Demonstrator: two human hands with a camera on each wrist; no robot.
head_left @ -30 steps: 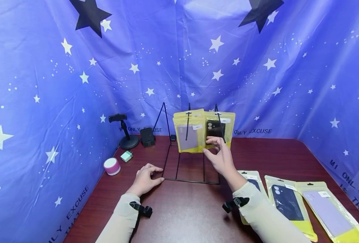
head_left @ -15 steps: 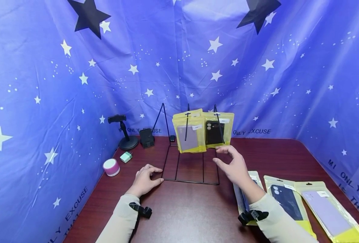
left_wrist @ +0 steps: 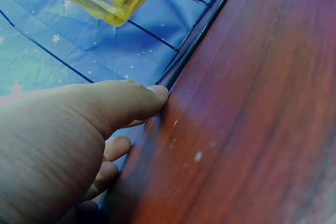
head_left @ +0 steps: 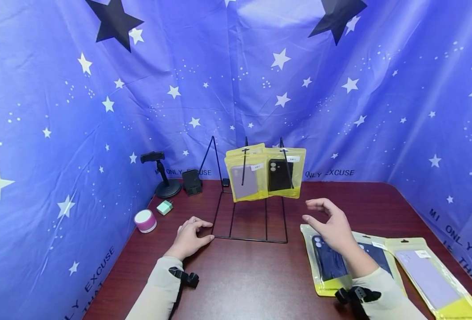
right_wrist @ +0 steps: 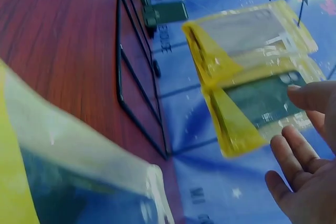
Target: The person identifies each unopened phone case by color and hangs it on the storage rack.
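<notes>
My left hand [head_left: 191,238] holds the front left corner of a black wire display rack [head_left: 249,240]; its thumb touches the rod in the left wrist view. From the rack's hooks hang yellow-edged clear pouches with phone cases. A pouch with a lilac phone case [head_left: 245,181] hangs in front of another on one hook, and a pouch with a black phone case [head_left: 280,175] hangs to its right. My right hand [head_left: 333,226] is in the air right of the rack, thumb and fingers apart and holding nothing. Below it lies a pouch with a dark blue phone case [head_left: 327,262], partly covered by the hand.
Farther right lie another dark phone case pouch [head_left: 393,266], partly hidden by my right arm, and a lilac phone case pouch [head_left: 427,275]. At the left stand a phone holder [head_left: 168,188], a black stand [head_left: 192,181], a mint charger plug [head_left: 164,207] and a pink-and-white round item [head_left: 145,221].
My right hand has drawn back from the hanging black phone case pouch, moving right and toward me to above the pouches on the table. The left hand stays at the rack's corner.
</notes>
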